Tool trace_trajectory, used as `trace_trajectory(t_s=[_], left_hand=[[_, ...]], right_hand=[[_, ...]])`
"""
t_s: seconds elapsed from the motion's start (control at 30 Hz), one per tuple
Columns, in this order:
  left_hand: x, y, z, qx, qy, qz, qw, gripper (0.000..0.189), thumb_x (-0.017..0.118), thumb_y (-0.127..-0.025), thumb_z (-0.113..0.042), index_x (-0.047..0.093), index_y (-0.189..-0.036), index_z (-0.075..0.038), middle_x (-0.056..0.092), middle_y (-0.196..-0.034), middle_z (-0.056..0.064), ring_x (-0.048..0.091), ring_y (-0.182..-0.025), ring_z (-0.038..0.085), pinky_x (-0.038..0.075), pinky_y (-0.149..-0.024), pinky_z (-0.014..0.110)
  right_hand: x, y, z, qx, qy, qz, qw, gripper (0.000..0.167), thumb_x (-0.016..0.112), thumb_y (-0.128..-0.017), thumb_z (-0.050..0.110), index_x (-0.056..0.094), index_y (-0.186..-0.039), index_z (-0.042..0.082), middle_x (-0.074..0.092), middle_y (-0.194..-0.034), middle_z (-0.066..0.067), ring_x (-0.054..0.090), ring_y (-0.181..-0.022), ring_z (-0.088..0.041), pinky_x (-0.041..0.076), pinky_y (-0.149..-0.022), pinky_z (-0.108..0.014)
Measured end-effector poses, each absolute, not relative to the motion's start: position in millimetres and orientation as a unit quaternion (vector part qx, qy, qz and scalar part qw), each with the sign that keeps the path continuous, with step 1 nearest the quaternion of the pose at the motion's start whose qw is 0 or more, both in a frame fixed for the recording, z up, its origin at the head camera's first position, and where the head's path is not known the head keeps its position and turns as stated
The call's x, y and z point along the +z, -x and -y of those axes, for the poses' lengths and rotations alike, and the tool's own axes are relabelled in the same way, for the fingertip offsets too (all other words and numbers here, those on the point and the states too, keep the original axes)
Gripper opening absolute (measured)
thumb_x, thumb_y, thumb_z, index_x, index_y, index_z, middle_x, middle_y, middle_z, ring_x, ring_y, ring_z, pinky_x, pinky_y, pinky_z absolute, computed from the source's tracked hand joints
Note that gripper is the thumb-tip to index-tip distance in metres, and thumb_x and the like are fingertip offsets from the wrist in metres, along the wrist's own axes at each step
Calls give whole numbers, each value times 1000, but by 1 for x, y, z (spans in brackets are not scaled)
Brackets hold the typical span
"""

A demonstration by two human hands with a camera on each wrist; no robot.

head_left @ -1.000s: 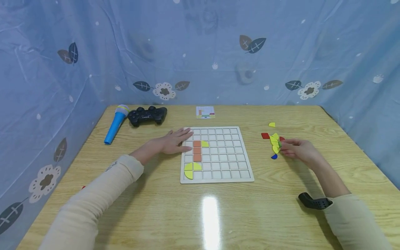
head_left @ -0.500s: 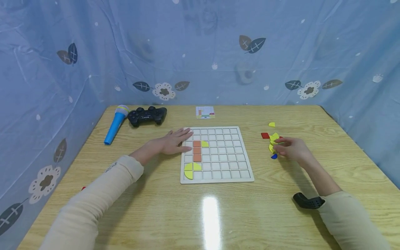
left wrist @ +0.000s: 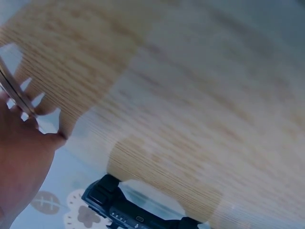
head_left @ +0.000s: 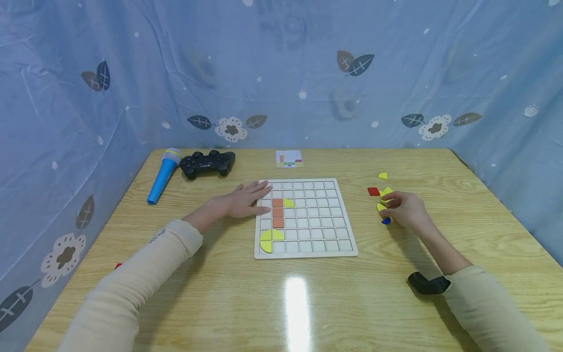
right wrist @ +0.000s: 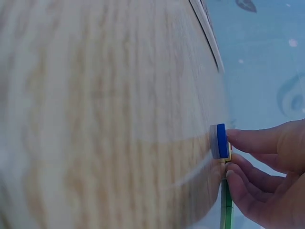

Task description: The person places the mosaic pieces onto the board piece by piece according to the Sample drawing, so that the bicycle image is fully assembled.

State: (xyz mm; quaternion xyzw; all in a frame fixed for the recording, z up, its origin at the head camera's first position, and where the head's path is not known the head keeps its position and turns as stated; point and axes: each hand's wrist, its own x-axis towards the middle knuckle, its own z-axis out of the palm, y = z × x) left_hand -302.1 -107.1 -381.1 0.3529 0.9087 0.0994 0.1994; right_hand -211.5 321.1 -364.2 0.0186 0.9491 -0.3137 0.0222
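A pale grid board (head_left: pixel 308 254) lies mid-table, with orange square tiles (head_left: pixel 278 212) and yellow quarter-circle tiles (head_left: pixel 266 240) in some cells. My left hand (head_left: pixel 244 200) rests on its left edge, fingers spread; the left wrist view shows the board's edge (left wrist: pixel 16 93) by the fingers. Right of the board, my right hand (head_left: pixel 409 210) pinches a yellow tile (head_left: pixel 380 207) at a small pile. More yellow tiles (head_left: pixel 386 191) lie beside the fingertips. A blue tile (head_left: pixel 386 221) is close to the thumb. Green tiles (right wrist: pixel 228 205) show edge-on under the fingers in the right wrist view.
A red tile (head_left: pixel 373 191) and a lone yellow tile (head_left: pixel 383 175) lie around the pile. Behind the board is a small pattern card (head_left: pixel 289 158). A game controller (head_left: pixel 207 163) and a blue toy microphone (head_left: pixel 164 176) stand back left. Another red tile (head_left: pixel 118 266) lies by the left sleeve.
My right hand has shifted left over the pile, and yellow tiles near its fingertips have slid left. A green tile at the fingertips has gone out of head view. The left hand stays still.
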Motion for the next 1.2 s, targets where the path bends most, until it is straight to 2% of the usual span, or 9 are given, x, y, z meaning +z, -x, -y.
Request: trace_trajectory(t_s=[0.13,0.43,0.63,0.83,1.03,1.2], left_hand=[[-383,304,107,90,-350,-910,201,78,34,-96,-62,1,-155,-23,-5,-159,1,-10,-143,22,-4,-112,52],[-380,301,107,94,-348,-912,199,77,35,-97,-60,1,-155,-22,-5,-159,1,-10,-143,23,-5,-111,52],[-375,295,105,101,-352,-909,197,75,37,-99,-55,5,-155,-17,-2,-159,6,-7,-143,28,-3,-111,56],[-373,294,104,100,-351,-910,195,74,37,-99,-54,4,-155,-18,-2,-159,5,-6,-144,27,-3,-111,55],[-372,294,104,96,-352,-910,198,74,37,-99,-53,4,-155,-18,-2,-159,6,-6,-144,28,-2,-111,56],[-372,294,104,92,-353,-909,200,74,38,-99,-53,3,-155,-18,-3,-159,6,-6,-143,28,-2,-111,56]], right_hand=[[-364,212,-321,-316,-20,-948,22,42,72,-86,14,59,-119,-7,64,-105,-24,60,-92,-35,48,-65,-32],[-362,213,-321,-315,-23,-949,19,41,72,-86,11,58,-120,-6,64,-102,-22,60,-89,-33,48,-63,-31],[-363,213,-325,-318,-21,-947,33,39,72,-86,13,60,-118,-5,60,-99,-17,55,-87,-29,45,-63,-31],[-361,214,-328,-322,-5,-946,49,39,71,-88,17,61,-119,-4,57,-102,-18,53,-87,-28,43,-63,-31],[-358,213,-326,-345,13,-937,52,45,68,-91,21,57,-123,-8,53,-111,-23,62,-82,-22,51,-62,-28],[-356,214,-321,-386,38,-919,72,45,65,-93,20,55,-127,-8,61,-107,-21,67,-82,-23,54,-66,-31]])
